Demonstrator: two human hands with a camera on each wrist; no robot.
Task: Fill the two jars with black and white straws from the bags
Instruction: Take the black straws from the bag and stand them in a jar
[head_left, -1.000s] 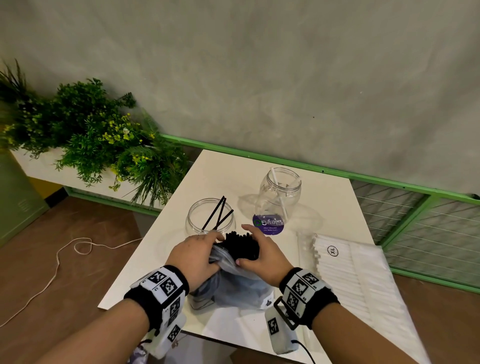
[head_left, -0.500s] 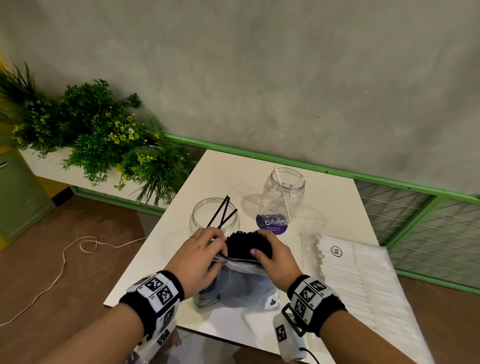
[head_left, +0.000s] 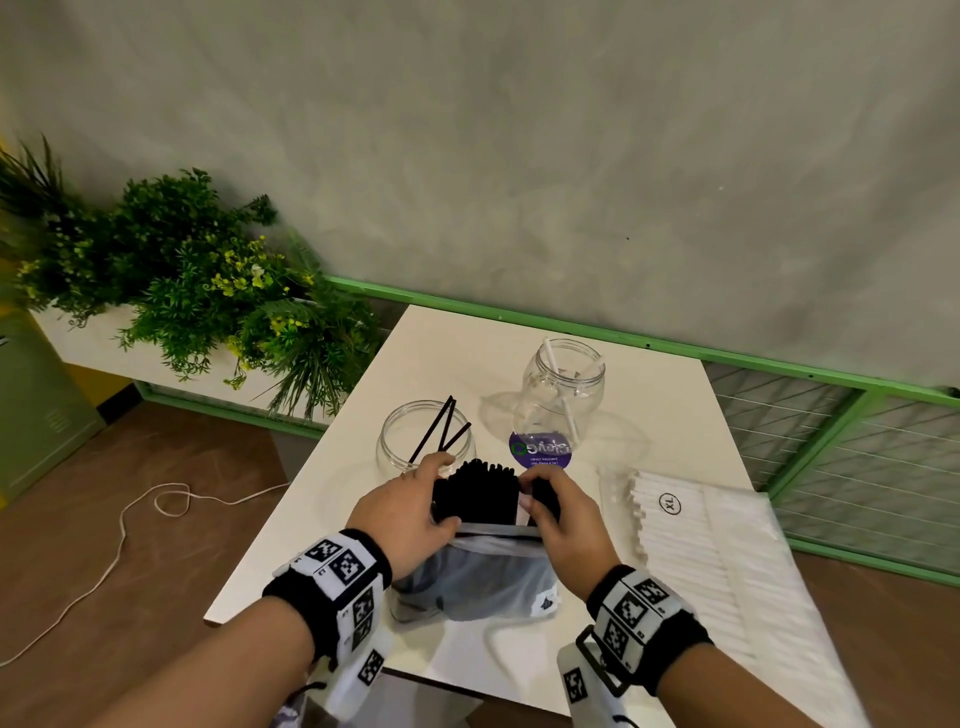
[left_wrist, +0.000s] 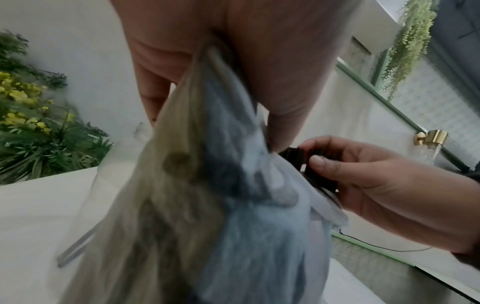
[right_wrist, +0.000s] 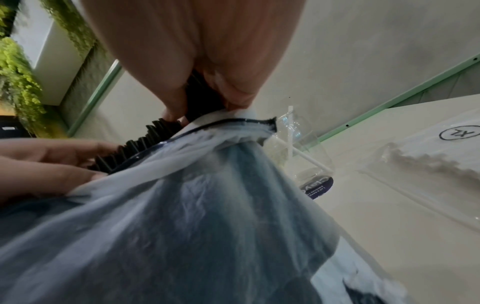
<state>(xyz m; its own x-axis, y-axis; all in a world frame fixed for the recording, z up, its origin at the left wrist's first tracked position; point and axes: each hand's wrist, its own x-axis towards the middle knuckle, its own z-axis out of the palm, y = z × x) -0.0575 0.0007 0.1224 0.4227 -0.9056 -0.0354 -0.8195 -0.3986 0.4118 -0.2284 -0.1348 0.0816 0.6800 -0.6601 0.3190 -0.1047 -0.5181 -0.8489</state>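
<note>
While both hands work at the mouth of the black-straw bag (head_left: 478, 577) near the bottom centre of the head view, the black straws (head_left: 475, 491) stand up out of it, long axis pointing up-frame toward the jars. The left hand (head_left: 402, 512) curls round the bundle and bag edge on the left; the right hand (head_left: 566, 519) pinches a small clutch of straws at the right. Just above the left hand sits the wide jar (head_left: 415, 441), already holding a few black straws, so I judge it the nearer target. The tall jar (head_left: 563, 395) with a white straw stands up-frame right on the tabletop (head_left: 467, 353); the white-straw bag (head_left: 717, 561) lies right.
</note>
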